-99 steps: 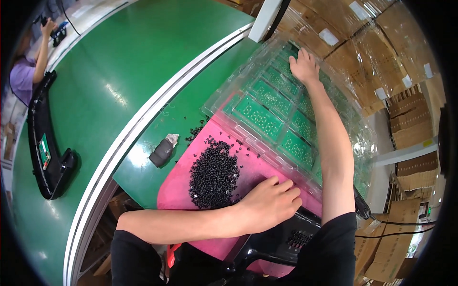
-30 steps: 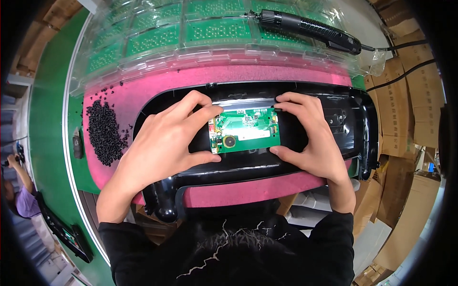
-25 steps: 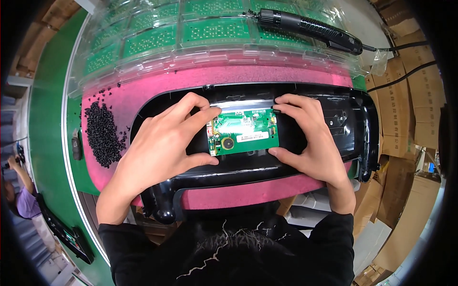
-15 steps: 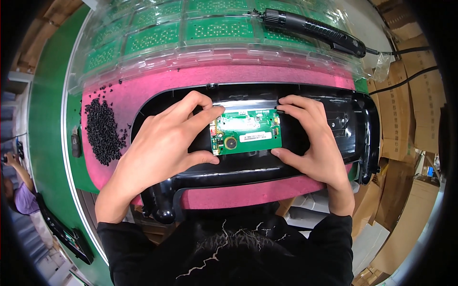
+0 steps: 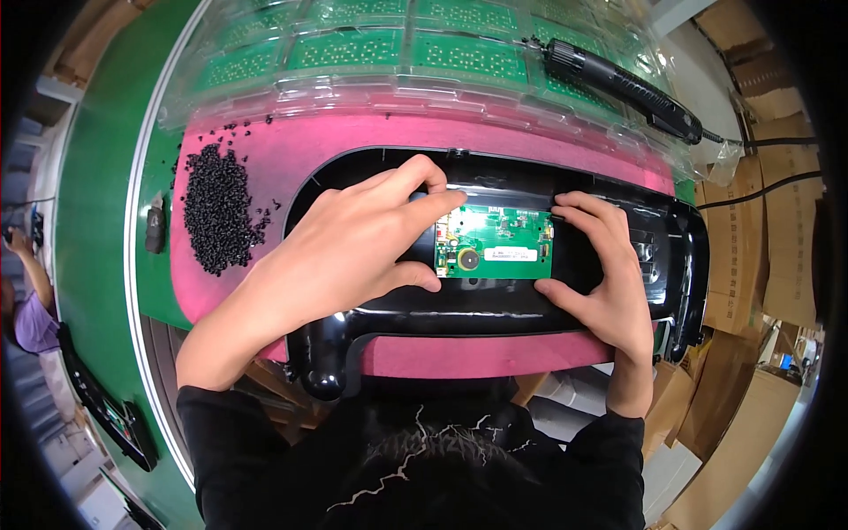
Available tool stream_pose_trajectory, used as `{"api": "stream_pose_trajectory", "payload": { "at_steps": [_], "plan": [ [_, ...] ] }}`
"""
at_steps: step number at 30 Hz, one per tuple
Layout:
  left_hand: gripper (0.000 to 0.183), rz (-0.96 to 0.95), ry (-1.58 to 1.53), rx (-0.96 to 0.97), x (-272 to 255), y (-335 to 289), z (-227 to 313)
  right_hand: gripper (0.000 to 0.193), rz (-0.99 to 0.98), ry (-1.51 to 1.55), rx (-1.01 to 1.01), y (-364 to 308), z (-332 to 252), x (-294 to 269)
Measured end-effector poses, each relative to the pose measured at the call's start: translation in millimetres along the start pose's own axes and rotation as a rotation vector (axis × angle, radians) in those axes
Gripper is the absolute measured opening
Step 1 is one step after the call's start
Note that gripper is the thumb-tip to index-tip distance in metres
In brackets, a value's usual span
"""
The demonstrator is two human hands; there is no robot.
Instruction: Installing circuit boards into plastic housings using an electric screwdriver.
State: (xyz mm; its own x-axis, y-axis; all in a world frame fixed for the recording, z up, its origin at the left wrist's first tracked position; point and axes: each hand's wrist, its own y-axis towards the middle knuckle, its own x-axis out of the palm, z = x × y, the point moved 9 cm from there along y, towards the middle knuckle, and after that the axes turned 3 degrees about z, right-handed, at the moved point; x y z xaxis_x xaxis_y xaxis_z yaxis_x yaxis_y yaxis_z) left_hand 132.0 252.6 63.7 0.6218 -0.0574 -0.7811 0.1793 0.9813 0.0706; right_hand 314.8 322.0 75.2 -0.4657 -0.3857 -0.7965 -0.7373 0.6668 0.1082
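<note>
A green circuit board (image 5: 511, 231) with a round component and a white label lies over the middle of a long, glossy black plastic housing (image 5: 424, 320). Thumb and fingertips of my left hand (image 5: 358, 237) press at the board's left end, with the index finger by its far corner. My right hand (image 5: 611, 265) grips the opposite end, fingers at the far corner and thumb at the near one. Whether the board touches the housing floor, I cannot tell. The housing rests on a pink mat (image 5: 495, 358).
Small black screws (image 5: 216, 212) are heaped on the mat's left, beside a small dark block (image 5: 155, 228). Behind are clear trays of green boards (image 5: 344, 51), with a black electric screwdriver (image 5: 618, 88) across them. Cardboard boxes (image 5: 738, 243) stand right; another person's arm (image 5: 34, 269) shows far left.
The mat, housing, screws and trays appear farther right in the picture, as my view has shifted. Both hands have kept to the board's two ends.
</note>
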Motion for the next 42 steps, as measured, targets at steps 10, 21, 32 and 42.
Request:
{"api": "stream_pose_trajectory", "payload": {
  "at_steps": [10, 21, 32, 42],
  "plan": [
    [0.072, 0.031, -0.037, 0.054, -3.5, -3.7, -3.0, 0.073, -0.083, 0.013, 0.022, 1.2, -8.2, -11.5],
    [0.023, 0.547, 0.021, 0.120, -99.1, -33.3, -34.8, 0.045, 0.287, 0.210, 0.374, 74.3, 32.8, -83.8],
    [0.018, 0.245, 0.429, -0.294, -73.2, -57.0, -101.3, 0.048, 0.259, 0.489, 0.654, 110.0, 61.4, -46.9],
    [0.011, 0.187, 0.484, -0.269, -76.9, -51.9, -99.0, 0.042, 0.567, 0.965, -0.175, 69.9, -65.1, -64.1]
  ]
}}
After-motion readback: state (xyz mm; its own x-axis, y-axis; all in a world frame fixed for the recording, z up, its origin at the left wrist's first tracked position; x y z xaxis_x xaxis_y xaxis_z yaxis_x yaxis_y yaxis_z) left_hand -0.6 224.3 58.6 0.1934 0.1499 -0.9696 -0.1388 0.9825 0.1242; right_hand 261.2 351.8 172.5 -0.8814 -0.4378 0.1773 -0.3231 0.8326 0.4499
